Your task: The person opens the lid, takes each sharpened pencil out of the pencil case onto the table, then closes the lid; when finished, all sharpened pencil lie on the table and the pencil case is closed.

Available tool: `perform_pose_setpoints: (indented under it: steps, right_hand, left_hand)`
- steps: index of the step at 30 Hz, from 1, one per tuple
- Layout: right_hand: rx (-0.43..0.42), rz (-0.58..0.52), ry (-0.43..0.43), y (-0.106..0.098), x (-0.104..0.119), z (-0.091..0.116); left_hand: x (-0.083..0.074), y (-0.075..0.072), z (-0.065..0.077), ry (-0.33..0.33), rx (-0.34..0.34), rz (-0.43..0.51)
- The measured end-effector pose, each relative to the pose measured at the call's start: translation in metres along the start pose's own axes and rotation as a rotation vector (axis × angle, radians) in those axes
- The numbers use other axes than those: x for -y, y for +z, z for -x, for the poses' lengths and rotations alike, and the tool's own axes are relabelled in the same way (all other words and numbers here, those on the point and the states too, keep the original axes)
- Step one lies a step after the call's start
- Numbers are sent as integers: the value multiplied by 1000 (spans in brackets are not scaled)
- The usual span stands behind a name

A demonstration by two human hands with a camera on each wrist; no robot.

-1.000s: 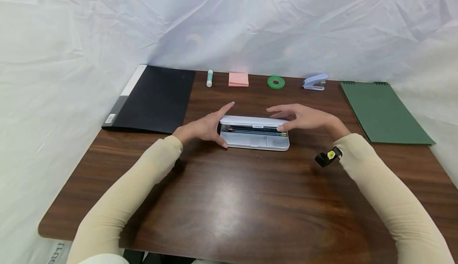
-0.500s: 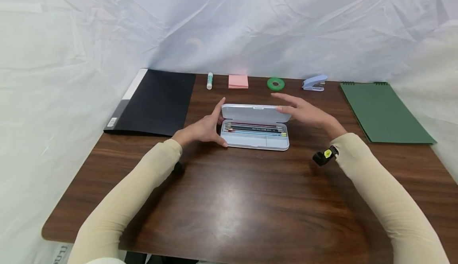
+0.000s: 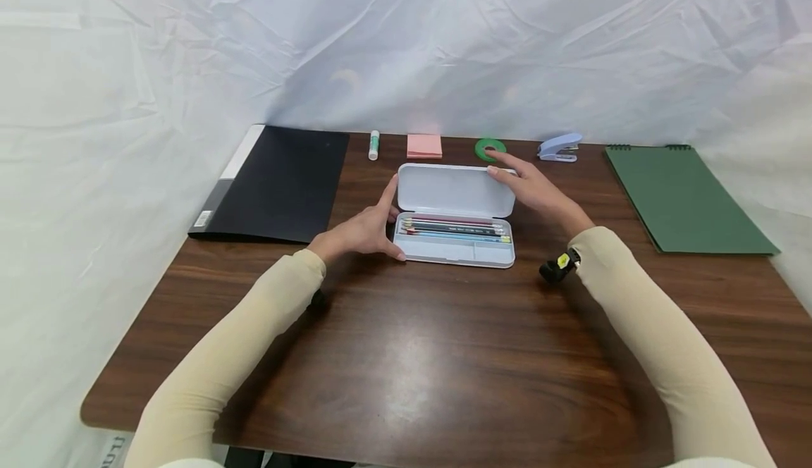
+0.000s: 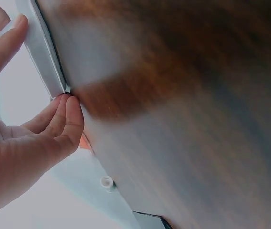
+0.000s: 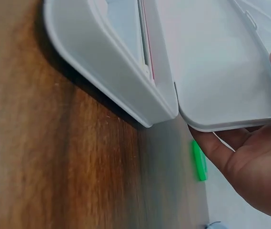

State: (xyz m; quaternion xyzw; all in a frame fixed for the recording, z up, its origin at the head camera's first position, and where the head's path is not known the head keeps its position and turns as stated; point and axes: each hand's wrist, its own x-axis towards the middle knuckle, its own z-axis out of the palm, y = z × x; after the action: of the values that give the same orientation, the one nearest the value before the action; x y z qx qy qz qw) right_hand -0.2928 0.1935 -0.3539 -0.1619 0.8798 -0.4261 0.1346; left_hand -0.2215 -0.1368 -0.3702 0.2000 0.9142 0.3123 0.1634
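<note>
A white pencil case (image 3: 438, 249) stands with its lid (image 3: 444, 189) swung up and back, its hinge on the far side. Several pencils (image 3: 453, 230) lie side by side in the rear part of the tray. My left hand (image 3: 358, 231) holds the left end, thumb at the near corner and fingers at the far one. The left wrist view shows these fingertips against the case end (image 4: 47, 52). My right hand (image 3: 539, 192) pinches the lid's right edge. In the right wrist view, its thumb is on the inner face of the lid (image 5: 221, 71) and the other fingers behind.
Along the table's back edge are a glue stick (image 3: 374, 145), pink sticky notes (image 3: 423, 146), green tape (image 3: 483, 145) and a light blue stapler (image 3: 558, 148). A black folder (image 3: 279, 186) lies left, a green spiral pad (image 3: 688, 200) right. White sheeting (image 3: 406, 45) hangs behind.
The lid has gone from nearly closed to upright and then further back, baring the pencils. My right hand has travelled away from me with it; the left has stayed at the case's end.
</note>
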Motion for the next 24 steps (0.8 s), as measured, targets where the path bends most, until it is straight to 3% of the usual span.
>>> perform_pose_setpoints:
  steps: [17,24]
  right_hand:
    - [-8,-31,120,-1,-5,-15]
    - [-4,-22,95,2,0,-16]
  left_hand:
    - [-3,-3,-3,66,83,-68]
    - [-5,-5,-9,26,164,-152]
